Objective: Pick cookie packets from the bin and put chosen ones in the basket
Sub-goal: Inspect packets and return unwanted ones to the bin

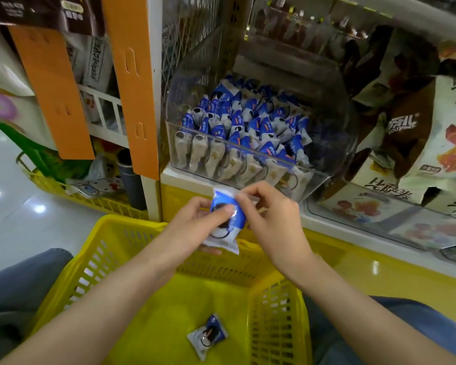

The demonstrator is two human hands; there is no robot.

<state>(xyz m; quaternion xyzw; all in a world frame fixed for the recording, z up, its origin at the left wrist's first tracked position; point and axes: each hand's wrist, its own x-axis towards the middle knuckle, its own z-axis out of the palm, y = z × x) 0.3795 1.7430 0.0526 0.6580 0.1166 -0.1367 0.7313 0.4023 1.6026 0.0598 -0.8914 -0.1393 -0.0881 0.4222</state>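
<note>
**Asker:** Shop setting first, please. What surrounds the person?

**Describer:** Shop shelving fills the background, with orange panels (132, 75) on the left and large snack bags (432, 127) on the right. At the centre a clear plastic bin (334, 143) sits on a shelf, packed with blue and white cookie packets (248, 122). Some stand in a row against its front wall and others are heaped behind.

**Asker:** Where are the arms and hands?

**Describer:** Both bare forearms reach forward from the bottom of the view and meet just below the bin, above the far rim of a yellow basket (111, 248). The left hand (195, 222) grips a single cookie packet (228, 222) from the left, with its thumb lying across the printed front and its fingers behind. One fingertip shows under the packet's lower edge. The right hand (269, 217) pinches the packet's upper right edge between thumb and forefinger, and its other fingers are curled.

**Asker:** How is that packet held?

**Describer:** It is roughly upright, tilted a little, with its front facing the camera and both hands touching it.

**Asker:** Is anything in the basket?

**Describer:** One more packet (208, 335) lies flat on the basket floor, near the front, well apart from the hands. Blue trouser legs (24, 285) flank the basket. A second yellow basket (50, 185) stands on the pale floor at left.
</note>
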